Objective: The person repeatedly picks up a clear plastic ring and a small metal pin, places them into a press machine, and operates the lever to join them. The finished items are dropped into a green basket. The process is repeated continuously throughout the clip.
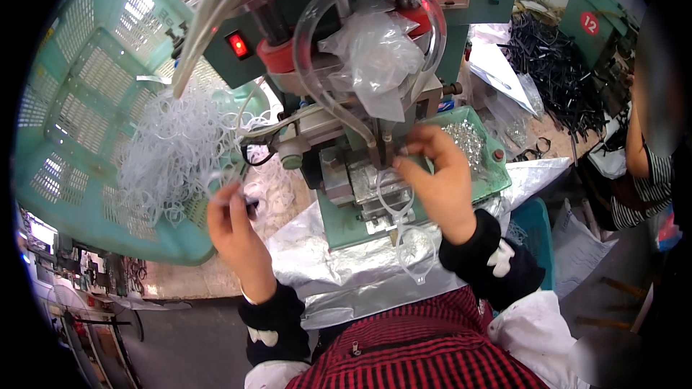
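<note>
At the middle of the bench stands a green press machine (472,25) with a metal fixture (353,180) under its head. My right hand (443,184) is beside the press tip, thumb and forefinger closed at the upper end of a clear plastic strap (395,210). The strap hangs in loops over the fixture's front edge; the fingertips partly hide its end. My left hand (241,241) is raised left of the machine, next to the basket, its fingers pinched on a clear strap (218,181) that is blurred. A small dark thing shows behind its fingers, too unclear to name.
A large green basket (79,205) holds a heap of clear straps (169,148) at left. A green tray (497,180) of small metal parts (465,140) sits right of the fixture. Black straps (555,65) pile up farther right. Another person's arm (636,137) shows at the right edge.
</note>
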A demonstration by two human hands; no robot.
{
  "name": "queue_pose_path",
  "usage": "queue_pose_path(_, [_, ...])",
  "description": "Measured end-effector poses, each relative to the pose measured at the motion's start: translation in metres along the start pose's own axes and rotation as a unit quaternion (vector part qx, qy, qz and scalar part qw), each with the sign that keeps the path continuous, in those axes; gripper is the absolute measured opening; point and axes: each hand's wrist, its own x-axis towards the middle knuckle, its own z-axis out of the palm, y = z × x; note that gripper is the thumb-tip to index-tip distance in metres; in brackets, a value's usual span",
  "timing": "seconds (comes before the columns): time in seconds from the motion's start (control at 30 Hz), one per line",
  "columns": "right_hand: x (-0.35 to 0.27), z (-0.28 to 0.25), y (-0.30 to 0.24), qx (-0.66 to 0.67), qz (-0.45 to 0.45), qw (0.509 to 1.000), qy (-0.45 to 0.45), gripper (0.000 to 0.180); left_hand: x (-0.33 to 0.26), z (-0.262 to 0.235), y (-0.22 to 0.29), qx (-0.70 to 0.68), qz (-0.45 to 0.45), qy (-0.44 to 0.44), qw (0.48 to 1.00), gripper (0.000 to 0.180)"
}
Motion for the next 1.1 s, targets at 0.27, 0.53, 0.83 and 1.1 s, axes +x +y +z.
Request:
queue_pose_path(0.27, [0.000,0.005,-0.023,0.141,0.137,0.979,-0.044,0.049,-0.008,0.028,0.074,-0.314,0.196,-0.163,0.915,0.016])
queue_pose_path(0.53, [-0.040,0.012,-0.044,-0.017,-0.046,0.998,-0.029,0.052,0.009,0.053,0.066,-0.170,0.373,-0.186,0.893,0.009])
queue_pose_path(0.83, [0.007,-0.106,0.062,-0.139,-0.043,0.978,0.147,0.037,-0.039,0.083,0.027,0.058,0.625,-0.256,0.735,0.016])
queue_pose_path(1.1, [-0.035,-0.108,0.050,-0.522,-0.020,0.852,0.028,0.014,-0.042,0.086,0.016,0.034,0.595,-0.253,0.762,0.020])
